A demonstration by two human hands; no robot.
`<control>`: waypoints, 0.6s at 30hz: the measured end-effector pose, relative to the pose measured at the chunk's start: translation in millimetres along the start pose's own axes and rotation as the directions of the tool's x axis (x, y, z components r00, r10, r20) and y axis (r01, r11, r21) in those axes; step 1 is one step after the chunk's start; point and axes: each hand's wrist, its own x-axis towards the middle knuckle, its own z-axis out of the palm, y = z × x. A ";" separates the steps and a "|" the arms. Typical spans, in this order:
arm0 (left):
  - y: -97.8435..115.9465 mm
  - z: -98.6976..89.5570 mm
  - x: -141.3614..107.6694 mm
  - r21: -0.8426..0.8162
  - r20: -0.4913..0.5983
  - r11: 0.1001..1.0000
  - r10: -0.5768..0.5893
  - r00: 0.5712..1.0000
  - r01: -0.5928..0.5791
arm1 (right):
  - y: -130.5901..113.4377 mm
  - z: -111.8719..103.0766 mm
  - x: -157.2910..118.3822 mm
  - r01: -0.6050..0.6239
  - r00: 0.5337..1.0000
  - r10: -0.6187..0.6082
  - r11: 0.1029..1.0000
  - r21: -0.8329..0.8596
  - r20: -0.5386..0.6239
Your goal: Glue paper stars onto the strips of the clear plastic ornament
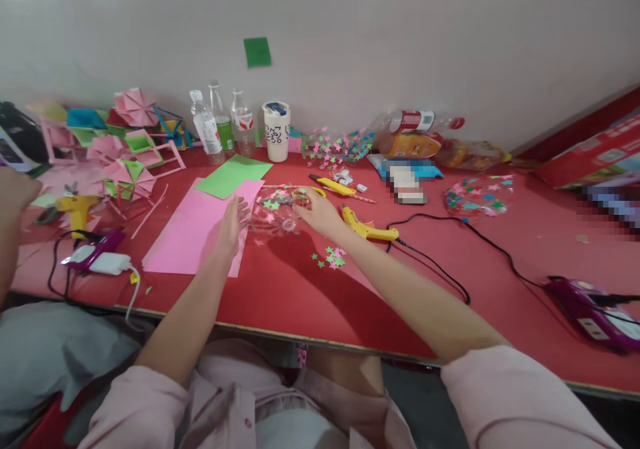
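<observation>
A clear plastic bottle piece (pixel 274 214) with green and pink paper stars on it lies on the red table in front of me. My right hand (pixel 320 210) grips its right side, with the fingertips partly hidden behind the plastic. On the other side, my left hand (pixel 233 225) is upright with fingers stretched out, beside the left end of the piece; whether it touches the plastic I cannot tell. Loose green and pink stars (pixel 332 257) lie below my right wrist. Pink paper (pixel 180 239) and a green sheet (pixel 234 176) lie by my left hand.
A yellow glue gun (pixel 370 227) with a black cord rests right of my forearm. Behind are a yellow utility knife (pixel 334 185), a tumbler (pixel 277 132) and several bottles. Another star-covered plastic piece (pixel 479 195) lies right. Another person's arm (pixel 11 215) and paper crafts (pixel 133 179) are left.
</observation>
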 end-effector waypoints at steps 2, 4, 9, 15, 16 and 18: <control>1.7 6.2 -4.6 -0.050 0.061 0.997 -0.057 0.996 0.061 | 10.7 -6.4 -13.9 0.013 1.000 -0.013 0.999 0.044 0.010; 3.7 14.7 -11.0 -0.079 0.130 0.992 -0.092 0.987 0.103 | 18.9 -10.9 -25.4 0.017 1.000 -0.017 0.996 0.084 -0.001; 7.7 34.3 -23.4 -0.102 0.266 0.984 -0.116 0.957 0.148 | 25.6 -11.5 -32.6 -0.010 1.000 0.015 0.977 0.215 -0.025; 10.9 42.4 -11.7 -0.129 0.315 0.968 -0.165 0.935 0.214 | 25.1 -6.5 -12.5 -0.084 0.996 0.088 0.931 0.356 0.004; 11.7 42.8 -8.9 -0.135 0.320 0.965 -0.171 0.932 0.224 | 25.8 -6.5 -9.4 -0.089 0.996 0.094 0.926 0.366 0.002; 13.0 43.0 -4.8 -0.136 0.313 0.962 -0.186 0.931 0.238 | 27.6 -7.5 -5.5 -0.090 0.995 0.101 0.921 0.378 -0.008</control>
